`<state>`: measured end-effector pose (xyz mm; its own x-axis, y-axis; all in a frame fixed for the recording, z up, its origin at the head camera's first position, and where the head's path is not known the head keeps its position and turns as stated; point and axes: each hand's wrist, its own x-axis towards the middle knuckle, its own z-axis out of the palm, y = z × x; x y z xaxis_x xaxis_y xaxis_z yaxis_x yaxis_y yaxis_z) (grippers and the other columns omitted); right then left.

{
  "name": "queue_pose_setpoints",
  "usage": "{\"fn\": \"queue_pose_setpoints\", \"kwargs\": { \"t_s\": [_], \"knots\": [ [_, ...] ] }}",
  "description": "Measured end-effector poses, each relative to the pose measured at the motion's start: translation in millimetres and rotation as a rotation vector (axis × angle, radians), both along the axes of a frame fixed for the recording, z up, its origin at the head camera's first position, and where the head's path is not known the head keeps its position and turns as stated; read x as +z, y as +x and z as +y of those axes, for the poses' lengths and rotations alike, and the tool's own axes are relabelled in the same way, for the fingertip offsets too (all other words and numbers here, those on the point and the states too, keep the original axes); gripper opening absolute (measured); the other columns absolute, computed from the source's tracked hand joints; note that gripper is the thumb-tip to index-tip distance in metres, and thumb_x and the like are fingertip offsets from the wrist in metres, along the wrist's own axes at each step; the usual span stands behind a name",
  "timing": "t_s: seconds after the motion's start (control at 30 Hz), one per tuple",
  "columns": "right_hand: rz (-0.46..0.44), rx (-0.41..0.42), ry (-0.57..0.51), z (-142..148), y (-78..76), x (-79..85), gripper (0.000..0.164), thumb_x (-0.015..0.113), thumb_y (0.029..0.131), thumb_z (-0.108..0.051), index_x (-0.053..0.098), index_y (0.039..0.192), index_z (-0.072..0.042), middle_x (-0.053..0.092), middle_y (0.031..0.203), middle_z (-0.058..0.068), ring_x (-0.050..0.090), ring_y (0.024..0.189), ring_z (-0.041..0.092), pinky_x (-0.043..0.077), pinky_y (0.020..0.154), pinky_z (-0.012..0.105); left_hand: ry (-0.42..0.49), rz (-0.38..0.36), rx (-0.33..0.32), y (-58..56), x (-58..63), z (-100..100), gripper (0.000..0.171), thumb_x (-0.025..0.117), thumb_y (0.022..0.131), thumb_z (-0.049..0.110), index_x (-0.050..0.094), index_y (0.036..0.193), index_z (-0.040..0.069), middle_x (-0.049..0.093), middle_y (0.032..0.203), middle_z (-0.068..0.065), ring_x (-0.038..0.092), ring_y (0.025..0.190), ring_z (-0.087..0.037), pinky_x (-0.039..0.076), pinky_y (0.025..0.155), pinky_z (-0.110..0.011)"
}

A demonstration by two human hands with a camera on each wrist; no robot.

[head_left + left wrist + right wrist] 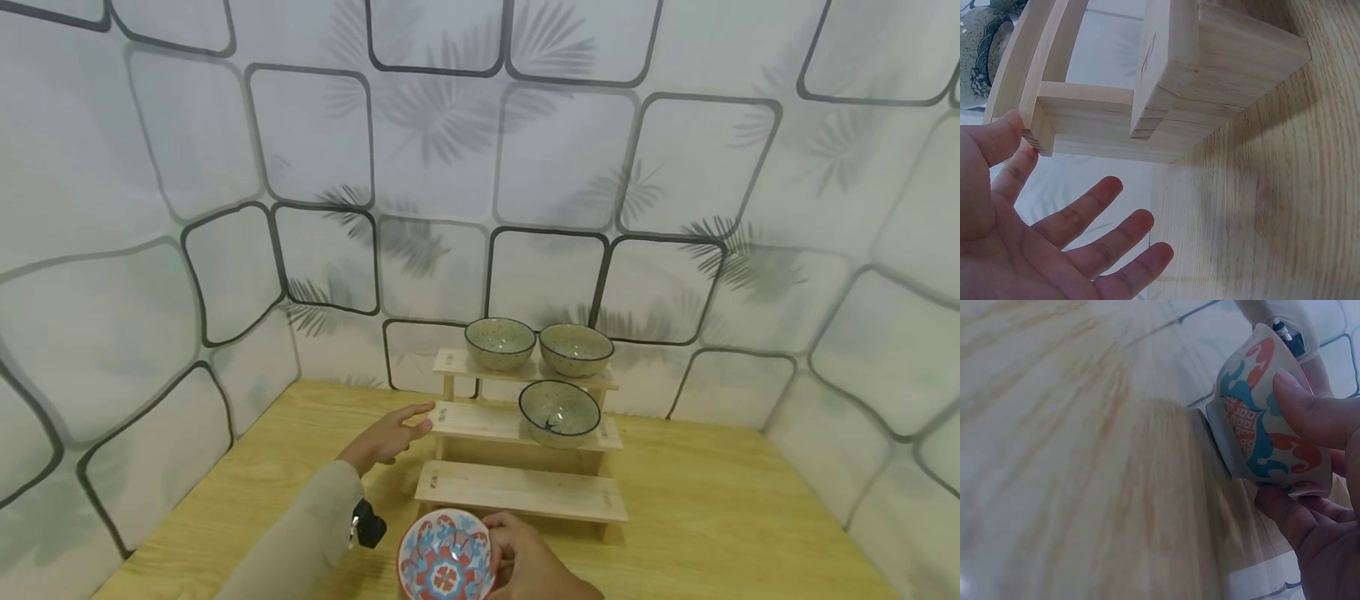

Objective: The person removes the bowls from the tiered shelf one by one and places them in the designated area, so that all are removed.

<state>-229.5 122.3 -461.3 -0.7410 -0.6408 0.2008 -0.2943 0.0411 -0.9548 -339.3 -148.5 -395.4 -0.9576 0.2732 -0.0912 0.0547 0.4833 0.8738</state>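
A small bowl (446,557) with a red, blue and white pattern is in my right hand (528,558), low in the head view. In the right wrist view, the thumb lies on the wall of this bowl (1260,419) and the fingers curl beneath it; it is tipped on its side there. My left hand (390,435) is at the left end of the wooden tiered stand (517,487). Its thumb and index fingertip meet a board's end in the left wrist view, while the other fingers (1091,206) spread out straight, holding nothing.
Two speckled green bowls (500,346) with dark rims stand side by side on the top tier. A third such bowl (558,414) sits on the middle tier's right side. The stand rests on a wood-grain table (720,500), with patterned cloth walls (435,267) around it.
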Motion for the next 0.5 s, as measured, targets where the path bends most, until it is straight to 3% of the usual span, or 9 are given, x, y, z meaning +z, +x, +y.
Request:
{"fn": "queue_pose_setpoints", "kwargs": {
  "t_s": [0.27,0.5],
  "knots": [
    [0.013,0.002,-0.003,-2.2,-0.6,-5.1,0.037,0.087,0.067,-0.005,0.051,0.070,0.003,0.046,0.124,0.016,0.048,0.117,0.027,0.055,0.077,0.035,0.012,-0.008,-0.009,0.1,0.7,0.0,0.052,0.052,0.101,0.040,0.042,0.149,0.026,0.042,0.146,-0.022,0.046,0.119,-0.055,0.039,0.088,-0.070],
    [0.010,0.013,0.012,-4.0,-3.1,-8.2,0.036,0.086,0.070,-0.005,0.051,0.074,0.002,0.045,0.127,0.015,0.052,0.116,0.024,0.055,0.077,0.034,0.006,-0.010,-0.006,0.0,0.0,0.7,0.052,0.051,0.101,0.040,0.040,0.150,0.028,0.049,0.140,-0.021,0.047,0.120,-0.054,0.039,0.089,-0.069]
  ]
}}
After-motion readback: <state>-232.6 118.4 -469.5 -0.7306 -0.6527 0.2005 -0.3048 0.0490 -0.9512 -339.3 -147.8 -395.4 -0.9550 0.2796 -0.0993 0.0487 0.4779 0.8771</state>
